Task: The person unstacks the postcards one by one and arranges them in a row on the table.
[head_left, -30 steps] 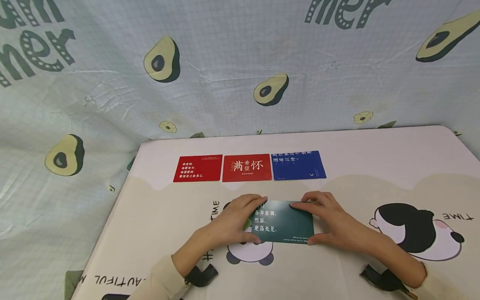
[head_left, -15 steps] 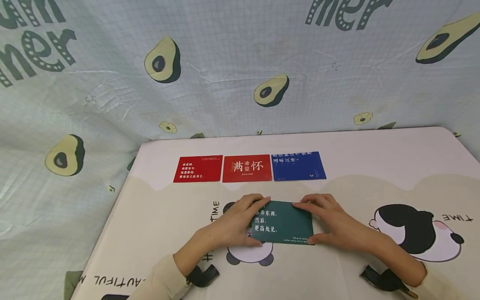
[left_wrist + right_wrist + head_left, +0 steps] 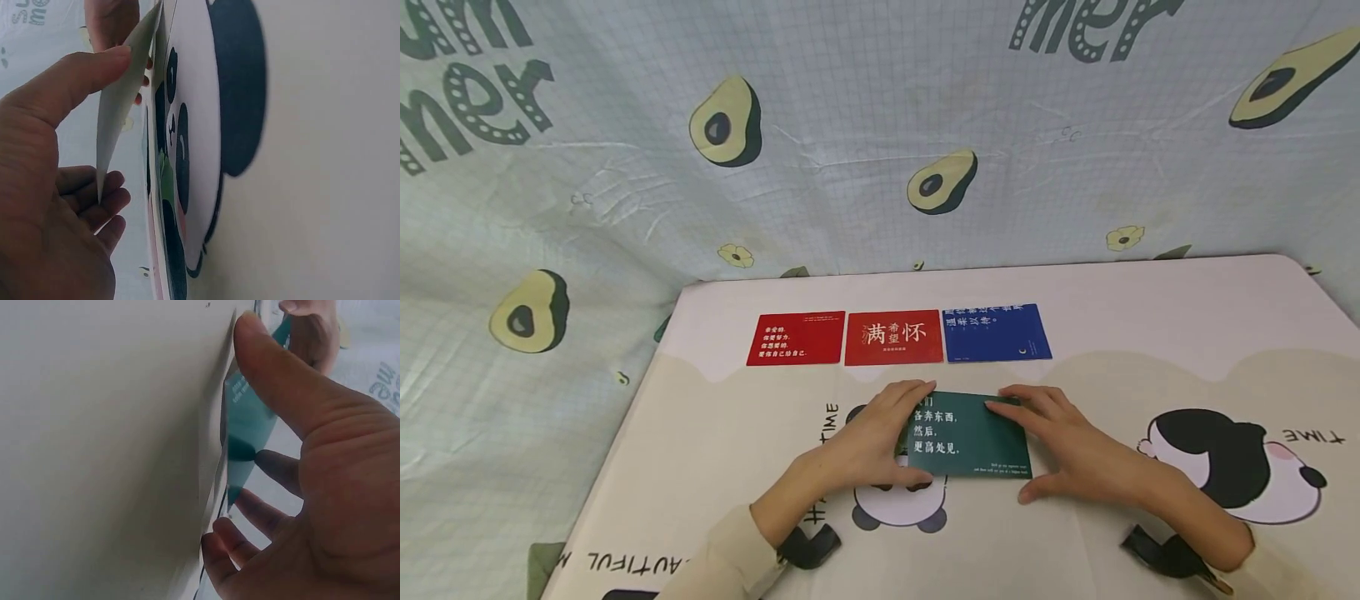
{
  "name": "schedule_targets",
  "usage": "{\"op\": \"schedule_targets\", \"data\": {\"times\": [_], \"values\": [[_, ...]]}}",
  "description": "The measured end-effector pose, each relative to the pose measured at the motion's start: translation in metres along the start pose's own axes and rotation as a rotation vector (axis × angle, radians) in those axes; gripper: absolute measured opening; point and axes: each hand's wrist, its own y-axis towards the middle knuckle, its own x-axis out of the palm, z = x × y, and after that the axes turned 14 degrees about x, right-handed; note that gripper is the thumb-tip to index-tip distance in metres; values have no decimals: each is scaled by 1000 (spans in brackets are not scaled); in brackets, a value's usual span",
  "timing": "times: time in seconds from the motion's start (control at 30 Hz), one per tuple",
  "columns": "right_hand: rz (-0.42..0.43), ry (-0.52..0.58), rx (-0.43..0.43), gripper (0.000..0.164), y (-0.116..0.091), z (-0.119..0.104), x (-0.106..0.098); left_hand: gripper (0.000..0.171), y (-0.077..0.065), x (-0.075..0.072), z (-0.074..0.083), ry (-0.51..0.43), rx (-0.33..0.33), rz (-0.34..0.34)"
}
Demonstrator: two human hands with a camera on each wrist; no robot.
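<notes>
A green card (image 3: 970, 437) with white Chinese text is tilted up off the table between both hands; its pale underside (image 3: 119, 106) shows in the left wrist view. My left hand (image 3: 876, 437) holds its left end, thumb at the near edge and fingers at the far edge. On the right end, my right hand (image 3: 1067, 450) touches the card's face near the far corner with its index fingertip. The right thumb (image 3: 269, 356) is off the card, just beyond its near right corner.
Two red cards (image 3: 795, 337) (image 3: 893, 337) and a blue card (image 3: 997, 333) lie in a row behind the hands. The pale table cover (image 3: 1150, 333) has printed animals. A cloth with avocado prints (image 3: 850, 125) hangs behind the table.
The green card has shifted slightly away from the body and to the right. My right thumb has come off its near right corner. The row of cards has stayed put.
</notes>
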Motion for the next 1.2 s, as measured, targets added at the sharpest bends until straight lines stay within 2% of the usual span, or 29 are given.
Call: {"op": "schedule_targets", "data": {"times": [0.33, 0.67, 0.9, 1.03, 1.2], "values": [[47, -38, 21, 94, -2, 2, -4, 100, 9, -1, 1, -31, 7, 23], [82, 3, -25, 86, -5, 20, -25, 100, 21, 0, 2, 35, 41, 49], [114, -10, -34, 84, -4, 36, -36, 97, 36, 1, 3, 82, 60, 76], [118, 21, -36, 84, -4, 40, -45, 94, 45, 2, 3, 109, 77, 103], [111, 58, -62, 82, -4, 48, -55, 95, 59, 3, 2, 108, 56, 118]]}}
